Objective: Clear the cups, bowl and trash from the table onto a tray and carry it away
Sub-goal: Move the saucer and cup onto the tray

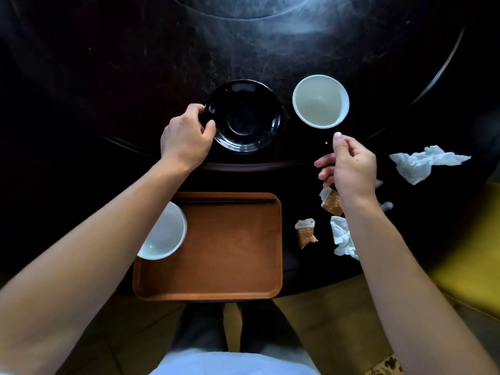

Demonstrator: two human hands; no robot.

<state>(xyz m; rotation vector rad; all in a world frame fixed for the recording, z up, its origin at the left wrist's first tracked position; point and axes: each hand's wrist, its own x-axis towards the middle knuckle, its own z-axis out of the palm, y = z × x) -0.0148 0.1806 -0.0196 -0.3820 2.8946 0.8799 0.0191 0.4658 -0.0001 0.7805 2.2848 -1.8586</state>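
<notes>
A brown wooden tray point(232, 253) lies at the near edge of the dark table, with one white cup point(165, 234) in its left corner, partly hidden by my forearm. My left hand point(186, 136) grips the left rim of a glossy black bowl point(243, 117) that rests on the table beyond the tray. A second white cup point(320, 101) stands to the bowl's right. My right hand point(349, 163) hovers below that cup with fingers apart and holds nothing. Two brown-and-white wrappers point(305, 232) point(331, 200) and crumpled tissues point(343, 238) point(424, 163) lie right of the tray.
The dark round table point(135, 63) has a raised inner disc whose rim curves past the bowl. Its near edge runs just behind the tray's front. Tiled floor, my legs and a yellow seat point(470, 253) show below and at right.
</notes>
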